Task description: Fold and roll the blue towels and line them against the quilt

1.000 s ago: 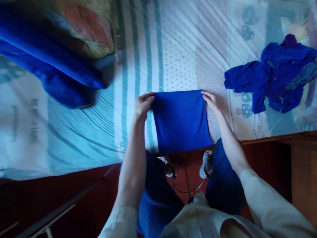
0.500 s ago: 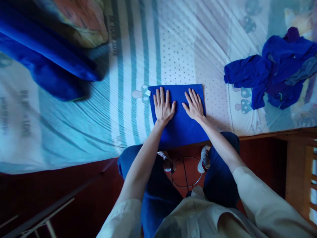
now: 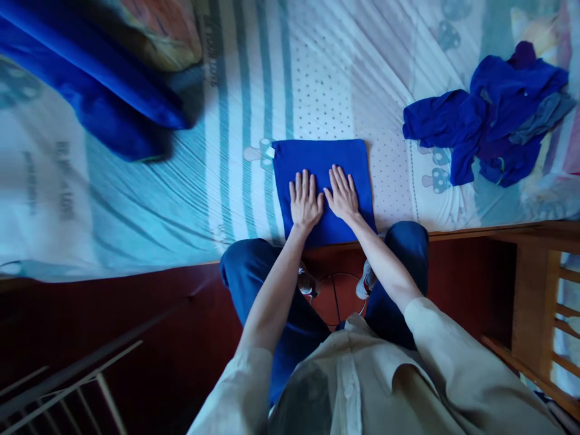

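Observation:
A folded blue cloth lies flat on the bed sheet near the bed's front edge. My left hand rests palm down on the cloth's left half, fingers stretched out. Beside it, my right hand presses flat on the right half, fingers also spread. Both hands hold nothing. A small white tag sticks out at the cloth's upper left corner.
A heap of crumpled blue garments lies on the bed at the right. A long blue fabric bundle and a printed pillow sit at the upper left. A wooden bed frame runs along the front; a wooden rail stands right.
A second ago both hands gripped the cloth's upper corners. They laid it down, then slid flat over it toward me and closer together.

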### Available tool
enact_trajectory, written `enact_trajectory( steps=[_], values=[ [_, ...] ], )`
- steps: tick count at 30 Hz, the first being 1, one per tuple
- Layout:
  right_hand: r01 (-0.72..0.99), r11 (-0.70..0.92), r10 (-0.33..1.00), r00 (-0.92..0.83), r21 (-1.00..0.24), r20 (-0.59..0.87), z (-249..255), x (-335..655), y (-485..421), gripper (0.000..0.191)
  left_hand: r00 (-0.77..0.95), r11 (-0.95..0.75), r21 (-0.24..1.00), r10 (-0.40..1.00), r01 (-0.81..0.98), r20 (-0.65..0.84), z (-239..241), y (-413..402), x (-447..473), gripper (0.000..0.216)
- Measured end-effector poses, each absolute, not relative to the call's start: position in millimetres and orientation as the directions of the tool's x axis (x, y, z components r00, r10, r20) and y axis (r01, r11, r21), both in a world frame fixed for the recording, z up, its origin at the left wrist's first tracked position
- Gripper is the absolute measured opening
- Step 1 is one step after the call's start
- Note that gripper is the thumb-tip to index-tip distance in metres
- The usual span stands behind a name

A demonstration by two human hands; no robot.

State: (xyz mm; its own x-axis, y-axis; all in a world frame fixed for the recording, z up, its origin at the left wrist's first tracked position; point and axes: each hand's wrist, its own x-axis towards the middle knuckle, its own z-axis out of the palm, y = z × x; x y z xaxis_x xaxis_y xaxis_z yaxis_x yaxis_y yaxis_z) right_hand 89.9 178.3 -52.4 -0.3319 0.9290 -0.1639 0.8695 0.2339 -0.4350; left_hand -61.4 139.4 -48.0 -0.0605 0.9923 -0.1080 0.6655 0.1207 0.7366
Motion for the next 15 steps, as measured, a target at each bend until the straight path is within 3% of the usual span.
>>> enact_trajectory(
  steps=[7,12,15],
  values=[
    [0.906,0.194,0.956,-0.261,-0.376,-0.136,-41.9,144.2,173.1,0.067,-0.189,0.222,0.710,0.974,0.669,-0.126,-37.0,108.3,-88.4,0.072],
    [0.901,0.214,0.938,-0.297,-0.377,-0.177,-33.6,100.5,137.8,0.066,-0.044,0.144,0.751,0.988,0.644,-0.151,-37.6,89.2,-59.2,0.073],
    [0.898,0.205,0.920,-0.312,-0.389,-0.237,-31.8,98.4,113.4,0.066,-0.082,0.178,0.755,0.983,0.632,-0.163,-38.6,75.9,-60.4,0.073]
  ],
)
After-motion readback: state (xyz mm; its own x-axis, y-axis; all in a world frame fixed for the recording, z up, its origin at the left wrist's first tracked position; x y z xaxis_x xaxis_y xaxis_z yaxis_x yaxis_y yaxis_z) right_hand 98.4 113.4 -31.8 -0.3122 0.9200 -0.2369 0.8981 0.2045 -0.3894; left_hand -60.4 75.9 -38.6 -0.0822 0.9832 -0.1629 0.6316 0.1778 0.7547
